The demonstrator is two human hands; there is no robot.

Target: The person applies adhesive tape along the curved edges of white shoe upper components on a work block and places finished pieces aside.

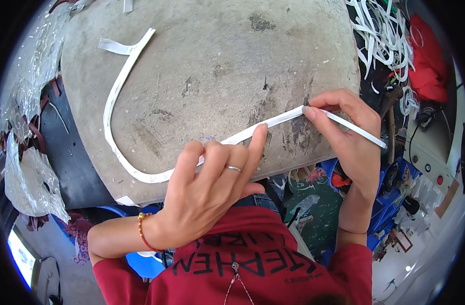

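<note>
Showing upside down in the head view, black letters on the red shirt (217,264) read STEPHEN — the line nearer the hem is lost in folds. The right hand (347,132) pinches the white strip (245,134) tight between thumb and forefinger, its end sticking out beyond. The left hand (204,185) spreads over it, fingers loosely apart — forefinger touching the strip, which curves across the grey worktop (207,66).

Beyond our red shirt (192,287), we arch our left hand (204,188) palm down, thumb apart, and pinch thumb to forefinger with our right hand (353,129), farther out.
</note>
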